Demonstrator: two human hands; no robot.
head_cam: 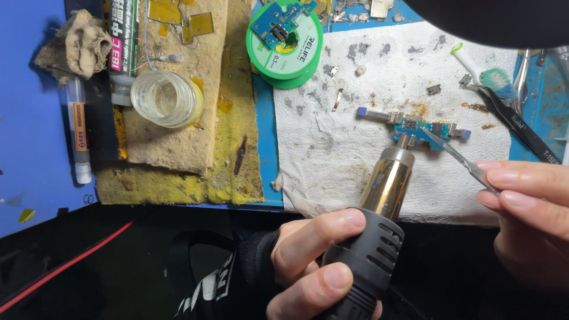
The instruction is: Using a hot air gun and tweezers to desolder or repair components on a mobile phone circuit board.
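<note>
We look down from our own head at a cluttered repair bench. Our left hand is clenched around the black grip of a hot-air gun; its metal barrel runs up and slightly to the right, away from us, and its nozzle tip sits just beside the near edge of a small blue circuit board. The board lies on a stained white paper towel, its long axis running left to right across our view, so the gun meets it nearly at a right angle. Our right hand pinches a pair of slim metal tweezers between thumb and fingers; the tweezers slant up and to the left, their tips touching the board a little right of the nozzle. The board lies ahead of both hands, left of the right hand; the right hand is nearer. Farther left are a green solder spool and a small glass jar; black tweezers and a toothbrush lie at the right.
</note>
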